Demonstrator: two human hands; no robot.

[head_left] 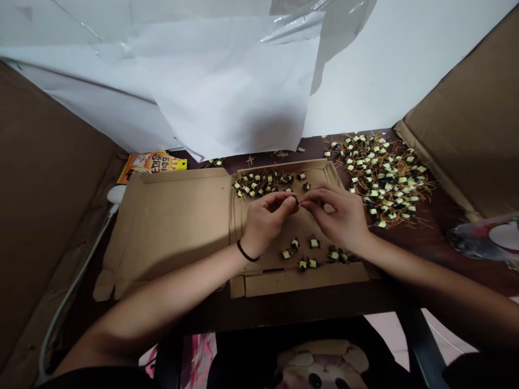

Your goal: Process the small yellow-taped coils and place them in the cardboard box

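Observation:
My left hand [265, 219], with a black band on its wrist, pinches a small black part [295, 200] between thumb and fingertips. Close against it, my right hand [340, 213] has thumb and forefinger pressed together at the part's right side; whatever lies between them is too small to make out. Both hands are above an opened flat cardboard box [263, 229]. Under and behind them in the box lies a group of small black coil-like parts with pale yellow tape [259, 183]. Several similar loose parts [314, 243] lie nearer the box's front edge.
A big pile of taped parts with thin copper-coloured wires [381, 178] covers the table at right. Beyond it are a clear plastic bottle [482, 237] and a cardboard wall [470, 124]. At left are a yellow-orange packet [152, 162] and a white cable [77, 292].

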